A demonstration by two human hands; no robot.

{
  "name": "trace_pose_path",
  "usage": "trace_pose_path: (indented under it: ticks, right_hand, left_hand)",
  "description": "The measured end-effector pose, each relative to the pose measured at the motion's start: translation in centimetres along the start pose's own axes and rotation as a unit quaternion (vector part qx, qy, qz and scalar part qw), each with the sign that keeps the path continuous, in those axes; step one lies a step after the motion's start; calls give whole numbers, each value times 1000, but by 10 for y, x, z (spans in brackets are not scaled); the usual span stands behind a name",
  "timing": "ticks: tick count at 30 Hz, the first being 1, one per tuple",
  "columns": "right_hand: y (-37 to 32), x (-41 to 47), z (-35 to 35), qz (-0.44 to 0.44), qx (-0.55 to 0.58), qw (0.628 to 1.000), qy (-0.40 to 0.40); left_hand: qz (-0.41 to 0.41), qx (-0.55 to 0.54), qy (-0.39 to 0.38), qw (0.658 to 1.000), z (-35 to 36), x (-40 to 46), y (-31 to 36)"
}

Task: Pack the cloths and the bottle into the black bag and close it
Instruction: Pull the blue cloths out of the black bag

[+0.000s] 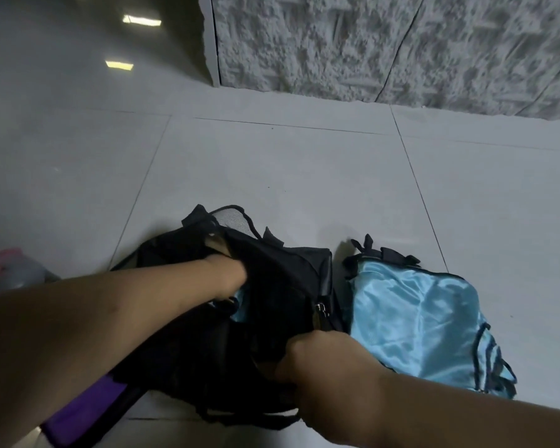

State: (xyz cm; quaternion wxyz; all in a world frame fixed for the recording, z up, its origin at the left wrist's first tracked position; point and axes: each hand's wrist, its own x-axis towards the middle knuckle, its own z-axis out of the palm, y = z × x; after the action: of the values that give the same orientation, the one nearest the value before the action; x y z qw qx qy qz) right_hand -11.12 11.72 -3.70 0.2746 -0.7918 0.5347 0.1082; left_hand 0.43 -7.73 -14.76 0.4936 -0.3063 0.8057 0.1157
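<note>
Black bag (272,286) on the floor (272,163), mouth held open between your two hands.

Your left hand (227,276) is pushed into the opening, its fingers hidden inside, so you cannot tell what they hold; a bit of blue cloth (240,305) shows at the wrist. Your right hand (317,357) grips the near rim, fingers curled around the fabric. The bag looks soft and floppy, so keep hold at the rim near the zipper (320,308). Another blue cloth (417,318) lies just beside it, light, slippery-looking; gather it in a bunch.
</note>
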Motion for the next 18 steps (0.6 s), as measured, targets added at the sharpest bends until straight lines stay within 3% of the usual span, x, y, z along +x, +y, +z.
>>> trace_pose_path:
  ticks: [2,5,11,18]
  right_hand:
    - [5,-7,0,-74,-25,995,59]
    - [15,-17,7,-94,-25,993,74]
    - [33,-23,-5,-45,149,983,95]
    - [39,-25,-7,-22,146,983,111]
  left_hand:
    - [4,14,67,998,3,-7,-6]
    - [77,-31,136,987,2,-27,0]
    - [133,-41,77,987,11,-62,13]
    - [151,-140,35,978,9,-79,29]
